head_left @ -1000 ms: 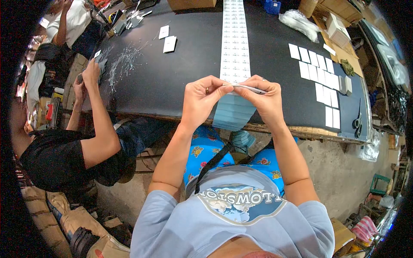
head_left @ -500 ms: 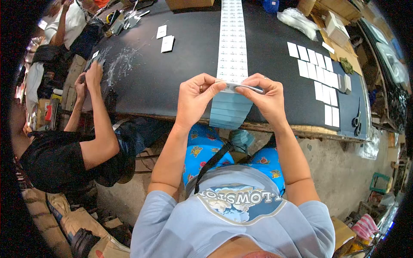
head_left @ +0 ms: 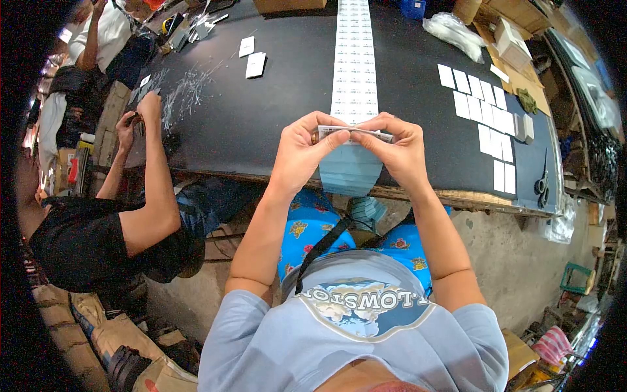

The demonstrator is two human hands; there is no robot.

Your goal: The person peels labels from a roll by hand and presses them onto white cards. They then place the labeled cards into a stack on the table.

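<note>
My left hand (head_left: 307, 147) and my right hand (head_left: 394, 147) meet over the table's front edge, both closed on a small folded white label strip (head_left: 366, 134). Thumbs face each other on its near side, with fingers behind. Beyond the hands, a long printed label sheet (head_left: 354, 59) runs up the table in rows. Below them, a blue-grey backing strip (head_left: 351, 171) with crosswise creases hangs over the edge. Whether the held strip is joined to the sheet cannot be made out.
White cards (head_left: 484, 111) lie in rows at the right, near black scissors (head_left: 542, 186). Two small card stacks (head_left: 255, 65) are at the left. A co-worker's hands (head_left: 140, 117) hold something dark beside loose clear strings (head_left: 186, 95). A plastic bag (head_left: 454, 36) lies farther back.
My hands have turned the held piece level and brought their thumbs closer together. My left hand moved slightly right. The co-worker's hands shifted a little.
</note>
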